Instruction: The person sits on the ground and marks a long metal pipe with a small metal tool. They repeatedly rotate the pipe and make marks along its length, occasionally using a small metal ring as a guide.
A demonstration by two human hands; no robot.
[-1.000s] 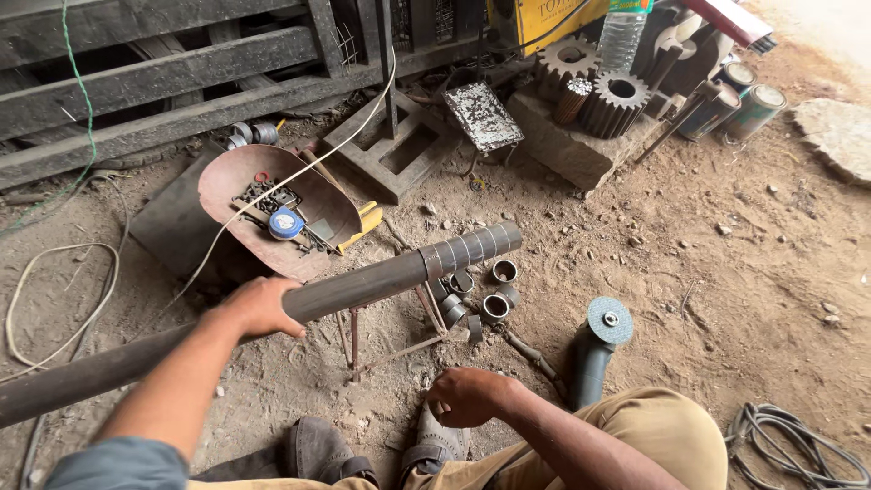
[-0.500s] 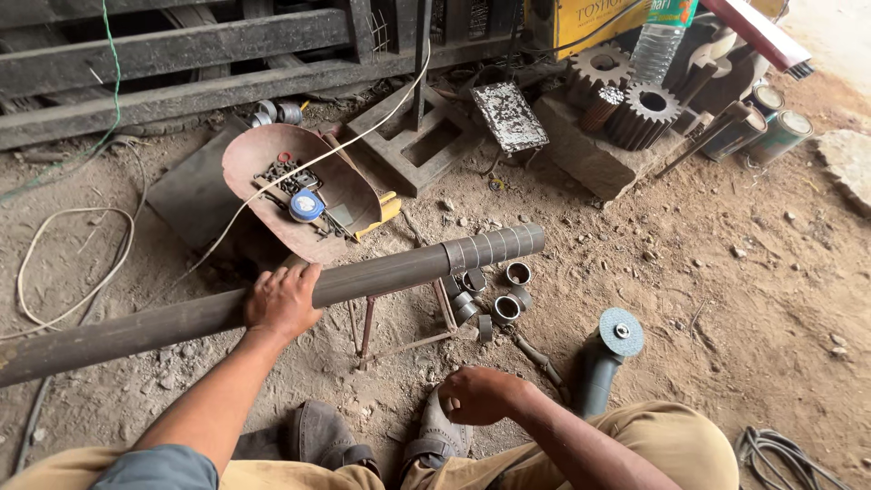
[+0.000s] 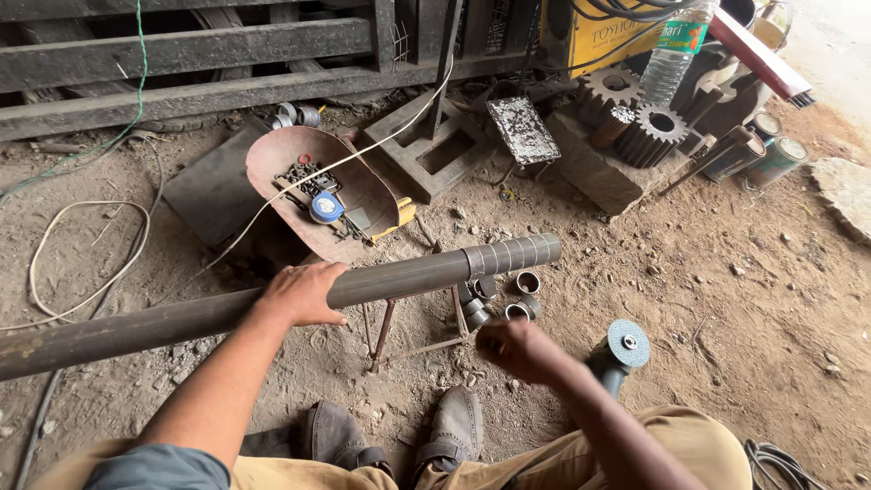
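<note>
1. Steel pipe [image 3: 272,304], dark and long, lies nearly level across the view, running from the left edge to its right end above a cluster of cut rings [image 3: 497,299] on the dirt floor [image 3: 726,345].
2. The right end of the pipe carries several scored bands, evenly spaced.
3. The pipe rests on a small stand of thin metal rods [image 3: 386,327], placed just right of the left hand [image 3: 299,292].
4. The left hand lies on top of the pipe, palm down, fingers curled over its far side in a loose grasp.
5. The right hand [image 3: 517,349] hangs below the pipe, near the cut rings. It is blurred; the fingers appear curled into a loose fist, and whether they hold anything cannot be told.
6. An angle grinder [image 3: 621,354] with a grey disc stands just beside the right hand, against the person's knee.
7. A rusty curved pan [image 3: 299,163] behind the pipe holds a blue tape measure [image 3: 326,207] and small dark parts.
8. Gear wheels [image 3: 635,113] rest on a stone block at upper right, beside a plastic bottle [image 3: 673,54].
9. Two worn shoes [image 3: 454,426] sit below the stand.
</note>
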